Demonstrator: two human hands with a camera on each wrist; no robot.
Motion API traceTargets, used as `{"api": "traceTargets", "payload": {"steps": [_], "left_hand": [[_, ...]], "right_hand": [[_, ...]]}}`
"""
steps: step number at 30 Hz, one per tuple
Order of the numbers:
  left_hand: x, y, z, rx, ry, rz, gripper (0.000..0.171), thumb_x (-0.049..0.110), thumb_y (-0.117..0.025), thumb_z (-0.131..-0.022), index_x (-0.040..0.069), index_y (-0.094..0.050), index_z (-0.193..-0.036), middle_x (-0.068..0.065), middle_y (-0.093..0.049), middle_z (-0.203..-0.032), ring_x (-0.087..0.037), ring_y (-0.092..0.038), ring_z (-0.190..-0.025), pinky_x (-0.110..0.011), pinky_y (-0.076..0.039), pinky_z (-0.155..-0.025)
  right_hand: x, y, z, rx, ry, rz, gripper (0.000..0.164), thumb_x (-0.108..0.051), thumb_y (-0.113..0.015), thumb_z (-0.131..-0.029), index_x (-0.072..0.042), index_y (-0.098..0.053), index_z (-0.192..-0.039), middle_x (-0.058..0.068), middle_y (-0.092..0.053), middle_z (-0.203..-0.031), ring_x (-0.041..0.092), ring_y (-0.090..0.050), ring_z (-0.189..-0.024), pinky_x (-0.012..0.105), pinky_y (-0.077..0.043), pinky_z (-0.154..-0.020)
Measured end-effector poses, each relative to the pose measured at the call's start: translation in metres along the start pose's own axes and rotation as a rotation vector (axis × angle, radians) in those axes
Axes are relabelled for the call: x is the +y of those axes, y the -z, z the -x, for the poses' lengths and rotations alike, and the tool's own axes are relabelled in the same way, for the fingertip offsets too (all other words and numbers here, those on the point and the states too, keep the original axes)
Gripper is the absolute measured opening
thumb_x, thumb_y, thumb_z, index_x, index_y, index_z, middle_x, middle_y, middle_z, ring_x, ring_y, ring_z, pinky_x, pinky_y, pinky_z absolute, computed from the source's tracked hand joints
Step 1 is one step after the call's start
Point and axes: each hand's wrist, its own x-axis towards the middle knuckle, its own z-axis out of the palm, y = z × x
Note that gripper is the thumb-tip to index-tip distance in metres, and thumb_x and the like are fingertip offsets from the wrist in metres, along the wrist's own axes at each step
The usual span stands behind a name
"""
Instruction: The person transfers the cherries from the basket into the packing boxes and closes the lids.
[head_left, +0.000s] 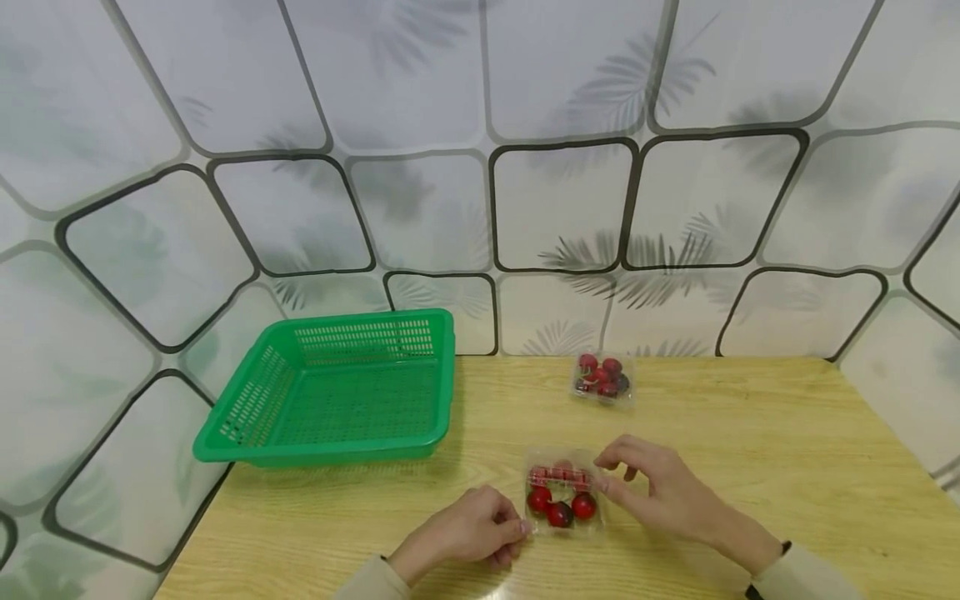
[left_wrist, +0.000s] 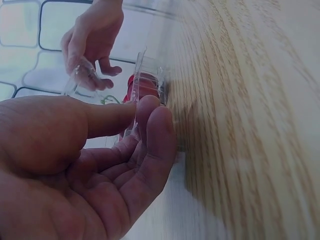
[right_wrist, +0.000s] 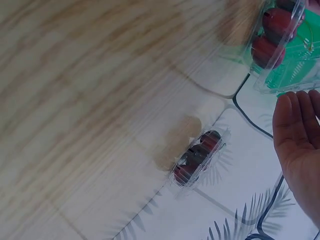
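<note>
A clear plastic clamshell box [head_left: 570, 521] with several dark red cherries [head_left: 560, 513] lies on the table between both hands. At its near left corner my left hand [head_left: 480, 529] pinches the rim between thumb and curled fingers. My right hand [head_left: 663, 492] is at the box's right side, thumb and index finger apart. In the right wrist view, its fairly straight fingers [right_wrist: 295, 112] reach the edge of the clear lid [right_wrist: 287, 85]. The left wrist view shows the lid [left_wrist: 80, 80] tilted up in front of the right fingers. Their exact contact with it is hard to see.
A second clear box of cherries [head_left: 602, 379] sits at the back of the table near the patterned wall covering [head_left: 558, 208]. To the left stands a green plastic basket [head_left: 360, 454] with slotted sides. Bare wooden tabletop [head_left: 772, 450] extends to the right.
</note>
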Motion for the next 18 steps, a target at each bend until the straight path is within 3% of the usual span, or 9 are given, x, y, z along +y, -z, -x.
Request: {"api": "traceTargets", "payload": {"steps": [9, 14, 18], "left_hand": [[-0.001, 0.003, 0.001, 0.014, -0.017, -0.022, 0.022, 0.021, -0.069, -0.099, 0.008, -0.071, -0.081, -0.003, -0.067, -0.065, -0.011, -0.061, -0.056, -0.025, -0.054, -0.051], [-0.002, 0.005, 0.004, 0.01, -0.03, -0.11, 0.023, 0.035, -0.075, -0.093, 0.014, -0.071, -0.084, 0.002, -0.066, -0.064, -0.009, -0.06, -0.055, -0.022, -0.045, -0.05], [-0.002, 0.008, 0.004, 0.012, -0.041, -0.131, 0.034, 0.046, -0.069, -0.097, 0.012, -0.074, -0.093, 0.002, -0.07, -0.069, -0.01, -0.063, -0.058, -0.024, -0.048, -0.052]], "right_hand": [[-0.002, -0.005, 0.01, -0.056, -0.02, -0.008, 0.025, -0.008, -0.077, -0.089, -0.012, -0.072, -0.113, -0.002, -0.069, -0.105, 0.011, -0.067, -0.088, 0.024, -0.056, -0.065], [-0.002, -0.008, 0.013, -0.057, -0.006, 0.011, 0.026, -0.008, -0.079, -0.087, -0.011, -0.071, -0.112, -0.003, -0.068, -0.104, 0.01, -0.067, -0.086, 0.022, -0.055, -0.064], [-0.002, -0.01, 0.013, -0.05, 0.019, 0.019, 0.025, -0.008, -0.079, -0.088, -0.012, -0.071, -0.111, -0.003, -0.067, -0.103, 0.009, -0.066, -0.084, 0.02, -0.054, -0.063]]}}
